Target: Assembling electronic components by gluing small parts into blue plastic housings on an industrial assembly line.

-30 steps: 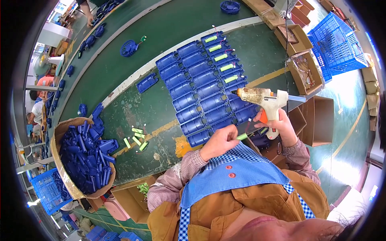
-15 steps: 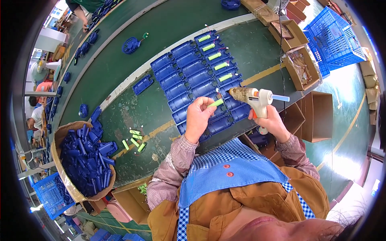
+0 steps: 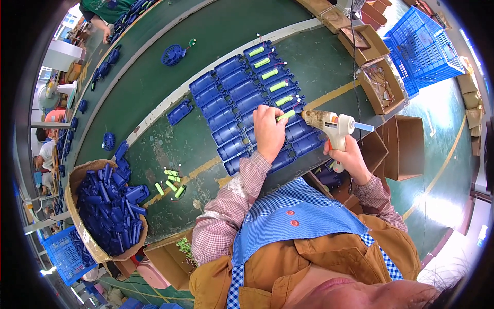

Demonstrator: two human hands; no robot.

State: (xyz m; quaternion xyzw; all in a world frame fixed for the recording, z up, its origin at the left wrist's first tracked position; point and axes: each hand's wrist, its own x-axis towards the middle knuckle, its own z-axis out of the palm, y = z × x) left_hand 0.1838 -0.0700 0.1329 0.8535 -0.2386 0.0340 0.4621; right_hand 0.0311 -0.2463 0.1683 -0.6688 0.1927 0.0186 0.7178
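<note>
Between the fingertips of my left hand (image 3: 269, 131) is a green cylindrical battery (image 3: 286, 116), held over a blue plastic shell in the right-hand column. My right hand (image 3: 349, 157) grips a white hot glue gun (image 3: 337, 127) with a blue glue stick in its back. Its stained nozzle points left, close to the battery. Several blue plastic shells (image 3: 246, 103) lie in columns on the green bench. In the far shells of the right column sit green batteries (image 3: 269, 74) with small wires. Loose green batteries (image 3: 171, 184) lie in a group to the left.
A carton (image 3: 82, 232) heaped with blue plastic parts stands at the left. Small cardboard boxes (image 3: 383, 85) line the right side, near a blue crate (image 3: 424, 49) and a hanging black cord (image 3: 353, 62). A blue fan-like part (image 3: 173, 55) lies beyond the white strip. Another person's hand (image 3: 106, 35) is at far left.
My left hand has moved forward and right, bringing the battery down toward a shell. The glue gun has shifted slightly to the right and its nozzle is now beside the battery.
</note>
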